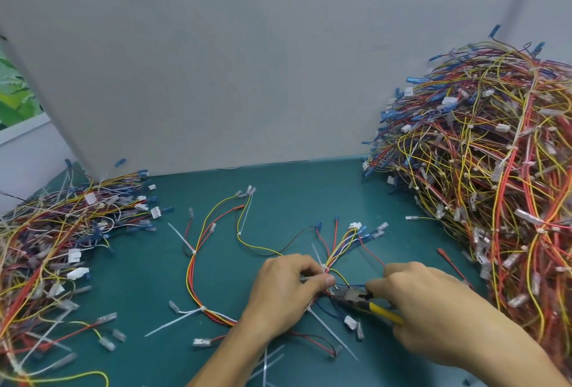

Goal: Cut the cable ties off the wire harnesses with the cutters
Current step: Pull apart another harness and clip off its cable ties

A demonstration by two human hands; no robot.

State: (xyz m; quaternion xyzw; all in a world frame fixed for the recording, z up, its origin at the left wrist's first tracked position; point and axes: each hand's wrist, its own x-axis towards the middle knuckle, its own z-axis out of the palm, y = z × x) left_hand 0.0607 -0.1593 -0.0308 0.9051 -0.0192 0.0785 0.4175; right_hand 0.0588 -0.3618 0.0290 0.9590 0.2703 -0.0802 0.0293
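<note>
On the teal-green bench mat [278, 201], left hand [284, 290] pinches the multicoloured wire harness [340, 250] mid-mat, presumably to steady its white plastic cable tie [322, 266], while right hand [414, 300] grips yellow-handled cutters [371, 306] nosed up to it.

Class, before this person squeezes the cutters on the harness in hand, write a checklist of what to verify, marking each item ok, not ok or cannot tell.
1. Left hand pinches the harness: ok.
2. Right hand grips the cutters by the yellow handles: ok.
3. Blades on the cable tie only: cannot tell, the tip is hidden among wires.
4. Left hand clear of the tip: not ok, its thumb lies right beside it.
</note>
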